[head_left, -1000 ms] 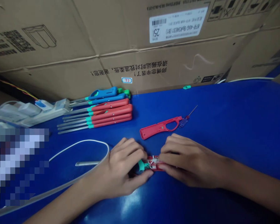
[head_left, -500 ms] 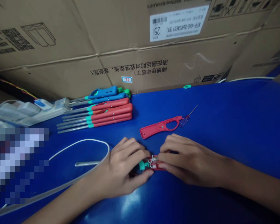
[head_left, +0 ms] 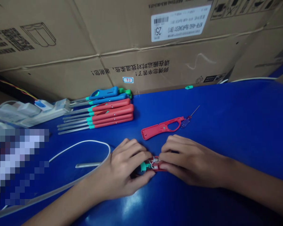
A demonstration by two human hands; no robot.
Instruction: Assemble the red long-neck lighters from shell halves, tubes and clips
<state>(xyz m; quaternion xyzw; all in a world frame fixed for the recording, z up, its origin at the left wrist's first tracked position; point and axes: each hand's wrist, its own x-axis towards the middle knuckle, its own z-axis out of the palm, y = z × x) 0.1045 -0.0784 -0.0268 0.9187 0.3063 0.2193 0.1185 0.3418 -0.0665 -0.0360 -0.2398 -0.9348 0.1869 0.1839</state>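
An opened red long-nosed lighter (head_left: pixel 163 167) lies low over the blue table between my hands, its teal trigger (head_left: pixel 145 166), thin white wire and clear inner part exposed. My left hand (head_left: pixel 129 166) closes around its left end, thumb below and fingers above. At the other end, my right hand (head_left: pixel 184 160) grips the red casing, fingertips close to the inner parts. Both palms hide much of the lighter. Its metal tube (head_left: pixel 88 165) sticks out left of my left hand. Just beyond the hands rests the loose red casing half (head_left: pixel 153 129), with a small purple-handled screwdriver (head_left: pixel 186 121) at its right tip.
Several red and blue lighters (head_left: pixel 113 113) are stacked at the back left. Beside them sits a power strip (head_left: pixel 49 111) with plugs. A white cable (head_left: pixel 91 141) curves across the left. A large cardboard box (head_left: pixel 73 37) walls off the back, a small green piece (head_left: pixel 189 87) before it.
Almost nothing differs. My right hand has shifted very slightly left at the lighter; both hands keep their grip.
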